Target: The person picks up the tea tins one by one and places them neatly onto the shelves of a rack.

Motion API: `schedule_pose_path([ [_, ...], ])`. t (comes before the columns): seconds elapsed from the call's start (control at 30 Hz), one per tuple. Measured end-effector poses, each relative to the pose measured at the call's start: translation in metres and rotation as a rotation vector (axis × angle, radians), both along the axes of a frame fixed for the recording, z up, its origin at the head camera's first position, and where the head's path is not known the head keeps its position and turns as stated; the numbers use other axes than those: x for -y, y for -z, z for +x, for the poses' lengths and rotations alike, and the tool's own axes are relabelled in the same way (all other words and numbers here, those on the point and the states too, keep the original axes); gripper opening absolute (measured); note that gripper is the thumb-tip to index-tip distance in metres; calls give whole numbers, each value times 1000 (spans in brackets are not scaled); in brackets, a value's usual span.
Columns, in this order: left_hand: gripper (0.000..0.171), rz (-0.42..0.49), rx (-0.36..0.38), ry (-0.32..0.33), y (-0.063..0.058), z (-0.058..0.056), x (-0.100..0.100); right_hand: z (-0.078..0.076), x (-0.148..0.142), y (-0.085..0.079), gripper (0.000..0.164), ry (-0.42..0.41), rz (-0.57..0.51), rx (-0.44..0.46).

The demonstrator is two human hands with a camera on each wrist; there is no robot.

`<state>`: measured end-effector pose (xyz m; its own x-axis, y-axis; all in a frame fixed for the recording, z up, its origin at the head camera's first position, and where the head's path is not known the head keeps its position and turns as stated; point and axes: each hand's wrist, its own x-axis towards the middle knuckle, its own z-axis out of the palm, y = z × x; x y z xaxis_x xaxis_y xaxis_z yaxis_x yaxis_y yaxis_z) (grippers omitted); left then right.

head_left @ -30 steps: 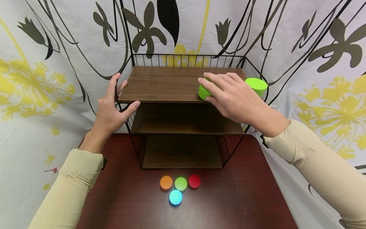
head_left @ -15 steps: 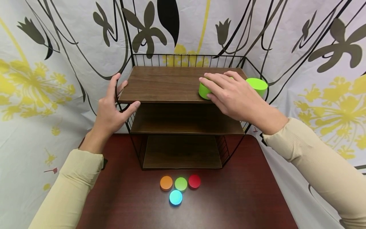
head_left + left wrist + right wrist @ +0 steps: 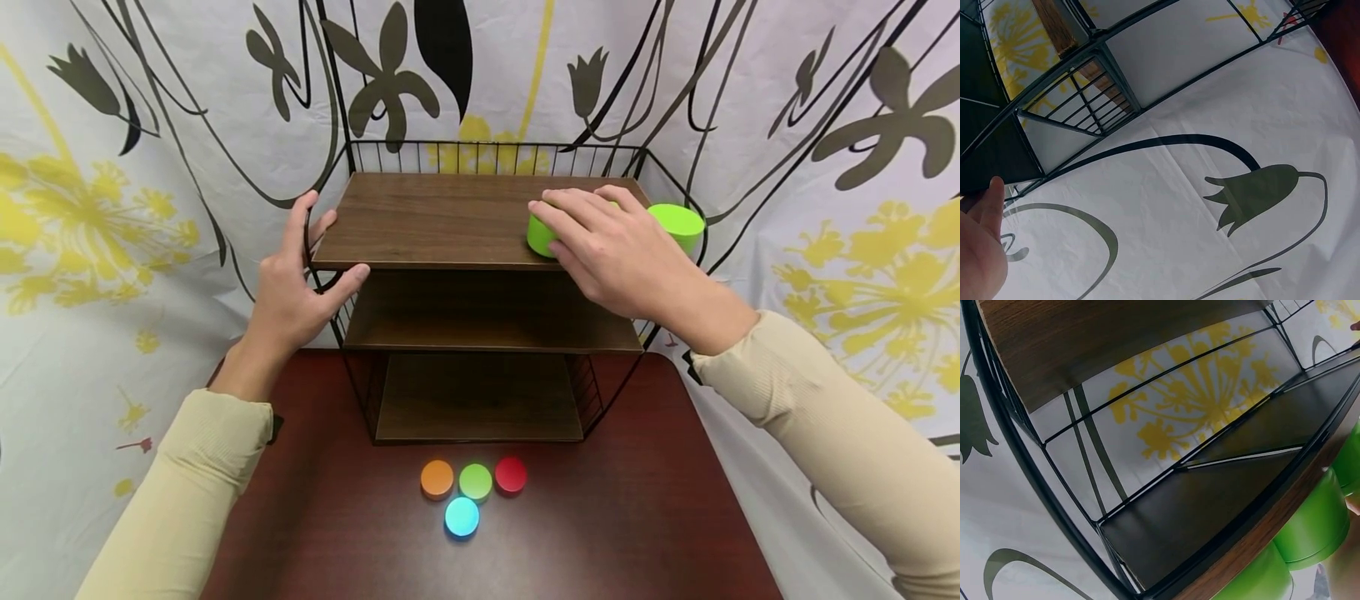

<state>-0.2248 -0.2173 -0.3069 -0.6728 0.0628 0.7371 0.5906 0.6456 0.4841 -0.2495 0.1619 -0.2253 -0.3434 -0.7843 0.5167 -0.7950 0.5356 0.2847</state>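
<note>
Your left hand [image 3: 291, 287]: nine o'clock, gripping the rack [image 3: 487, 315]. Your right hand [image 3: 607, 250]: two o'clock, clasping a green tub [image 3: 542, 237] on the top shelf [image 3: 435, 215]; second green tub [image 3: 677, 222] at its three o'clock. Step, apparently: aligning tubs; next move likely calls for steady pressure.

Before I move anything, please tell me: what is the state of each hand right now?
Left hand: holding the black-framed rack at its left side.
Right hand: holding a green container at the right front of the top shelf.
</note>
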Motion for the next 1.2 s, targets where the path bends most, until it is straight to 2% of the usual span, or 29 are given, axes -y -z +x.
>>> schedule_pose_path([
  [0.87,85,1,22,-5,1,0,-1,0,-4,2,49,3,-24,10],
  [1.03,85,3,21,-2,1,0,-1,3,-3,0,53,-18,-47,-25],
  [1.2,84,6,14,-3,1,0,0,12,1,-2,55,-63,-106,-66],
])
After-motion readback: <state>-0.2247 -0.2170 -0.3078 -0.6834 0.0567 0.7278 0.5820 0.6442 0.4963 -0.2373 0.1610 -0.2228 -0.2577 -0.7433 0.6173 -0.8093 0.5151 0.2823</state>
